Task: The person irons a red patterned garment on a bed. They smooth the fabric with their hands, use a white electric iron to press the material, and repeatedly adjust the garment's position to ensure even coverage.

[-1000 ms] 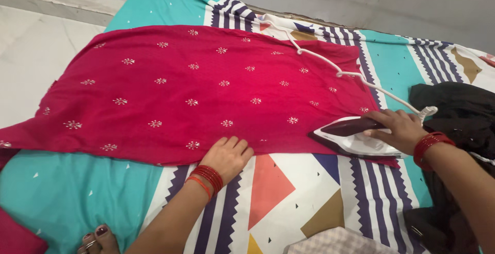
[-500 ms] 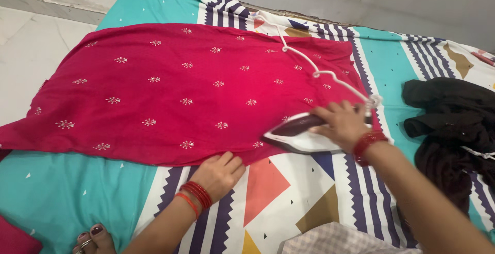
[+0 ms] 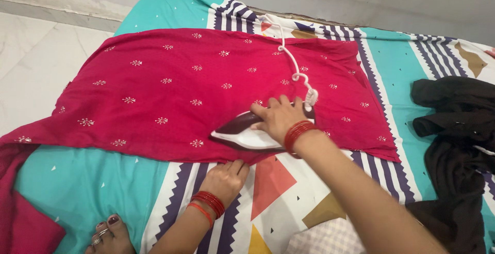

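Note:
A crimson cloth (image 3: 206, 86) with small pale flower motifs lies spread flat over a patterned bedsheet (image 3: 289, 192). My right hand (image 3: 278, 119) grips the handle of a maroon and white iron (image 3: 242, 133), which rests on the near edge of the cloth. The iron's white cord (image 3: 294, 63) runs back over the cloth toward the wall. My left hand (image 3: 227, 179) lies flat, palm down, at the cloth's near hem just below the iron. Both wrists carry red bangles.
A heap of black clothing (image 3: 456, 151) lies on the right side of the sheet. A checked cloth (image 3: 325, 238) shows at the bottom edge. My foot (image 3: 111, 236) is at the lower left. Pale stone floor (image 3: 31, 63) lies to the left.
The iron has slid left along the cloth's near edge, from its right end to about the middle. My left hand stayed at the hem, shifting slightly toward me.

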